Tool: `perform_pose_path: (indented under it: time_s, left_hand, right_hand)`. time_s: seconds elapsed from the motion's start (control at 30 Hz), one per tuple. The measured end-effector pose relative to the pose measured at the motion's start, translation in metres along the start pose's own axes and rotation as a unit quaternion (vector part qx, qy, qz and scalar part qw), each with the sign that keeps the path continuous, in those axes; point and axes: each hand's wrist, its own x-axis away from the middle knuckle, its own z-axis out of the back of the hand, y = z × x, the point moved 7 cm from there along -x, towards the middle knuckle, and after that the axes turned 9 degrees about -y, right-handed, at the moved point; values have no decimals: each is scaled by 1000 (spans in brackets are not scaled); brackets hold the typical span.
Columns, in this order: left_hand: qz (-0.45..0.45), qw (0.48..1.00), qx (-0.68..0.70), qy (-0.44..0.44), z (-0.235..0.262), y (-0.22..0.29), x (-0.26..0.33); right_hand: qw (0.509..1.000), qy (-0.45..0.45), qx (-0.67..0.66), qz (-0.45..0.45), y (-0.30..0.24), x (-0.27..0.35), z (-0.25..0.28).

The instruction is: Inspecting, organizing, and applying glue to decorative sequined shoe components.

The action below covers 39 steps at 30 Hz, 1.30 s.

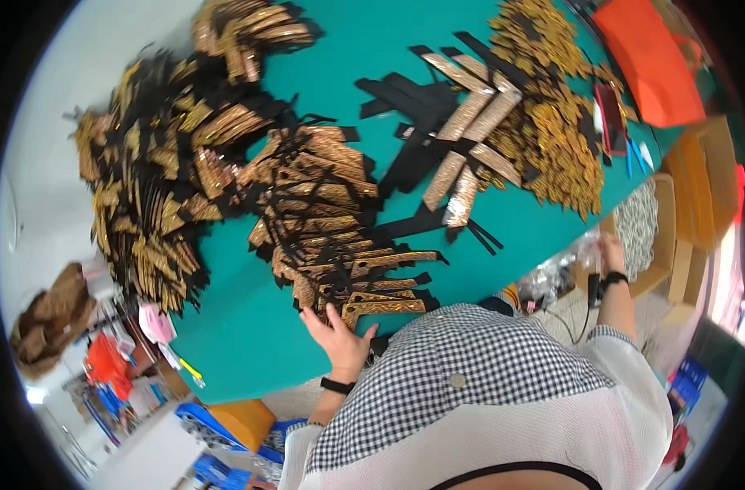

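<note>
My left hand [340,341] has its fingers spread at the near end of a long row of copper-gold sequined strips with black fabric [332,192]. Its fingertips are at the nearest strips, and nothing is gripped in it. My right hand [612,255] reaches past the table's right edge, beside a clear plastic bag [552,273] and an open cardboard box [665,233]. Its fingers are too small and blurred to show whether they hold anything. Ahead, longer copper sequined strips [475,114] lie crossed over black fabric bands [409,159].
The green table [250,351] bears a big heap of black-and-gold pieces [156,175] at left. At right lies a pile of small gold pieces [556,131]. An orange-red bag [650,65], blue pens [632,155] and a dark red case [611,118] are at the far right.
</note>
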Motion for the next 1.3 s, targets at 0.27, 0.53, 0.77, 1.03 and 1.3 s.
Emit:
perform_pose_path:
  time_s: [0.27,0.53,0.77,1.03,1.3]
  left_hand:
    - [42,988,43,145,0,-16,-19]
    - [92,971,30,217,27,-30,-65]
    - [59,988,-57,132,36,-15,-69]
    - [-98,984,-45,143,37,-14,-33]
    - [-77,986,4,147,34,-11,-22]
  right_hand:
    - [983,-72,-100,-139,5,8,-11]
    - [995,-4,-56,-79,-7,-21,15]
    - [996,78,28,-40,-46,6,11]
    - [927,310,208,-14,-89,16,36]
    - [898,92,187,387,-265,100,-120]
